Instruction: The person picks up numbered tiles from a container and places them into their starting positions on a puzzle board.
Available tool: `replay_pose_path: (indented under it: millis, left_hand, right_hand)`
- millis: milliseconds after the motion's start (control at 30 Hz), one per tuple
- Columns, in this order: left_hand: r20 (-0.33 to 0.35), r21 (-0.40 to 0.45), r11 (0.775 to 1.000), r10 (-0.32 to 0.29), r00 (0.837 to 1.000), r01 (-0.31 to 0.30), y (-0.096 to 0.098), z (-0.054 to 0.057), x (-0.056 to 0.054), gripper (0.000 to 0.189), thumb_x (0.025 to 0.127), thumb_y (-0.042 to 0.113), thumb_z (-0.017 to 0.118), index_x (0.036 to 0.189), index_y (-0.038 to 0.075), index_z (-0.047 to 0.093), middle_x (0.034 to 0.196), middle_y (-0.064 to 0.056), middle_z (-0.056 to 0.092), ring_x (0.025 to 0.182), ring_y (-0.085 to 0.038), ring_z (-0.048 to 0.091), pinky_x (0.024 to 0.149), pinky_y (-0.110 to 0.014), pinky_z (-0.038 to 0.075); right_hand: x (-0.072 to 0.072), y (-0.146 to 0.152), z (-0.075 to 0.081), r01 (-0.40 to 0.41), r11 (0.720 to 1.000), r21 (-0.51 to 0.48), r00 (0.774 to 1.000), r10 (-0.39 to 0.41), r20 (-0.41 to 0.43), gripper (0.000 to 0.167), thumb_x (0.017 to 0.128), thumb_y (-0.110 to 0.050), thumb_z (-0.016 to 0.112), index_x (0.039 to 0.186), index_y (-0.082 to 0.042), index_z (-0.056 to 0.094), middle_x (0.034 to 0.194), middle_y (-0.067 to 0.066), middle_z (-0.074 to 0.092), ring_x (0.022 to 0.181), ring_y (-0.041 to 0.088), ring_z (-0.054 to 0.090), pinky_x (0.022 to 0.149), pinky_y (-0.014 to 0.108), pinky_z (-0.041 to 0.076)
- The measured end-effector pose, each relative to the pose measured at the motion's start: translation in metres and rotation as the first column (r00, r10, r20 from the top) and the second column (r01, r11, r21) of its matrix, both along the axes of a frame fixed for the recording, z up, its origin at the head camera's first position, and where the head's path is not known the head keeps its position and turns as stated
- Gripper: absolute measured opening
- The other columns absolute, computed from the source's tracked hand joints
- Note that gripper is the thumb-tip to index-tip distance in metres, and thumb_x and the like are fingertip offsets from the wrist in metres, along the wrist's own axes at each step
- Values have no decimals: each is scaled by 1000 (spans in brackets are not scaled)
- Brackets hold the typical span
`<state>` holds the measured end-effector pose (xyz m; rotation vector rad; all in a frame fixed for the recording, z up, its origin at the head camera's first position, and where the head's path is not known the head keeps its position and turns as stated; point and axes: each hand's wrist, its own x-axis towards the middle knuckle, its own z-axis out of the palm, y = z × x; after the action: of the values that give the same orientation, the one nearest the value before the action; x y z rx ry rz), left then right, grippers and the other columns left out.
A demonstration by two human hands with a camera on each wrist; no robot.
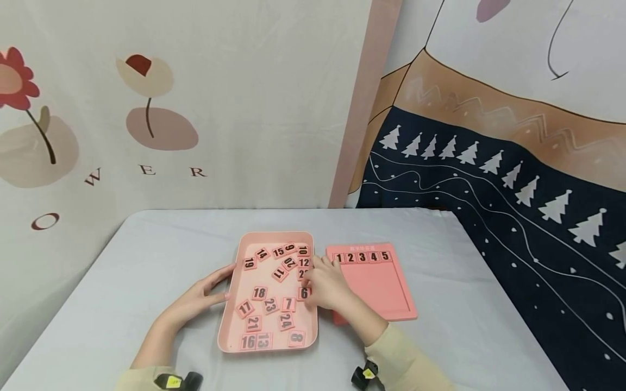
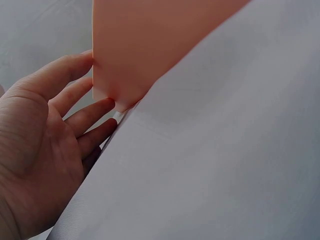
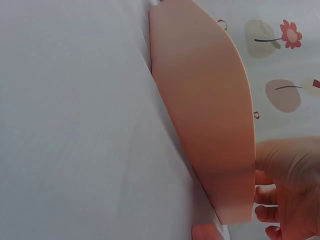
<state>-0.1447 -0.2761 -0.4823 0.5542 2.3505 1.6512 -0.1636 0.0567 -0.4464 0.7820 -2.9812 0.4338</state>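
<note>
A pink tray [image 1: 233,320] with several number tiles lies on the table. My left hand [image 1: 195,298] touches its left side with extended fingers; in the left wrist view the fingertips [image 2: 107,103] rest against the tray wall [image 2: 135,45]. Over the tray's right rim reaches my right hand [image 1: 329,283], thumb and index finger apart around the 6 tile [image 1: 304,294], the index partly covering another tile [image 1: 302,274]. In the right wrist view the right hand [image 3: 292,185] is bent loosely behind the tray wall [image 3: 210,110], which hides part of it.
To the right of the tray lies a pink board [image 1: 371,288] with tiles 1 to 5 [image 1: 362,257] in its top row. A white cloth [image 1: 459,304] covers the table. Printed curtains [image 1: 264,108] hang behind it.
</note>
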Motion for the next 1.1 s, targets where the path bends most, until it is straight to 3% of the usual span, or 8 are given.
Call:
replay_pose_path:
  millis: [233,533,700,900,1100]
  left_hand:
    - [7,-3,1000,7,1000,-7,0,-1,0,64,92,15,65,148,9,35,152,-14,31,130,4,27,98,-5,19]
    - [7,-6,1000,7,1000,-7,2,-1,0,64,92,15,65,148,10,35,152,-14,31,129,7,28,98,-6,19]
    - [2,-4,1000,4,1000,-4,1,-1,0,64,92,14,64,149,10,35,152,-14,31,129,5,27,98,-6,19]
    - [2,-10,1000,7,1000,-7,1,-1,1,64,92,14,64,148,9,35,152,-14,31,130,4,27,98,-6,19]
    - [1,-4,1000,9,1000,-9,2,0,1,64,92,13,64,148,9,35,152,-14,31,129,5,28,99,-6,19]
  right_hand:
    - [-1,-5,0,15,1000,17,999,-15,32,30,47,-20,85,70,-26,67,88,-8,42,85,14,37,76,34,30]
    - [-2,-2,-8,-8,997,-72,998,12,57,29,54,-34,89,71,-28,67,86,-11,42,83,11,35,74,31,28]
    - [1,1,-8,-26,991,-134,1000,28,14,31,57,-42,88,76,-27,69,90,-11,43,86,10,36,77,31,29]
    - [6,8,3,-66,980,-185,996,55,-63,31,59,-35,88,83,-25,71,93,-9,44,89,12,37,86,37,31]
    - [4,24,20,-82,973,-214,991,56,-124,32,61,-34,88,86,-24,71,92,-8,43,88,13,36,79,34,29]
